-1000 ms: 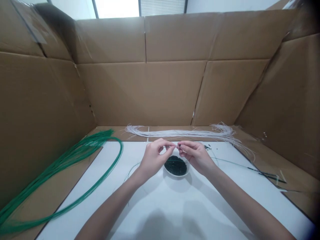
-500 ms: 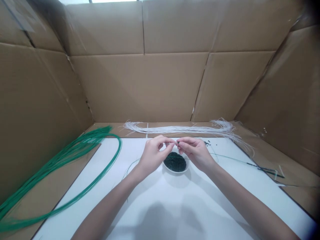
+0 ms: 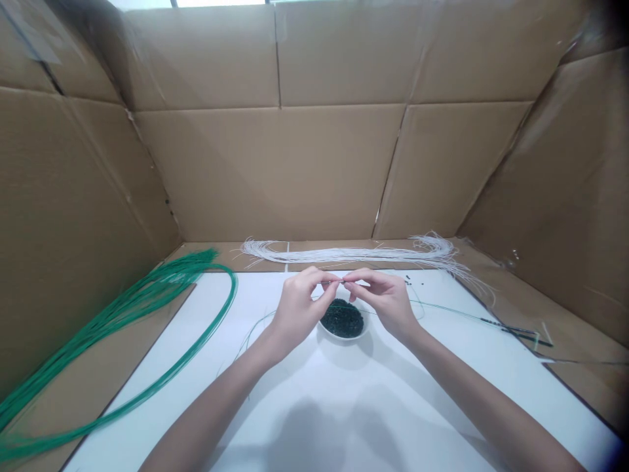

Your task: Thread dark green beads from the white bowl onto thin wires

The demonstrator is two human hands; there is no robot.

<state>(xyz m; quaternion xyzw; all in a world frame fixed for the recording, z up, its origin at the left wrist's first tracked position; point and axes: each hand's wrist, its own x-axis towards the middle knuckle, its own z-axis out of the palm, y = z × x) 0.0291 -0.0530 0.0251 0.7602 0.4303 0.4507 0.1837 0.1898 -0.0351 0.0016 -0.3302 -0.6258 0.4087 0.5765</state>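
Dark thin rod (image 3: 325, 282), above bowl (image 3: 344, 338): left hand (image 3: 295, 307) pinches it; right hand (image 3: 390, 298) closed at its tip, hold unclear. Probably light, stiff; grip near tip.

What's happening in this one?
A person's left hand pinches a thin rod, and the right hand brings its fingertips to the rod's end; whether they hold anything is too small to tell. Just beneath the hands, a white bowl of small dark beads stands on the white table. A bundle of green strands lies to the left, and white strands lie along the back.
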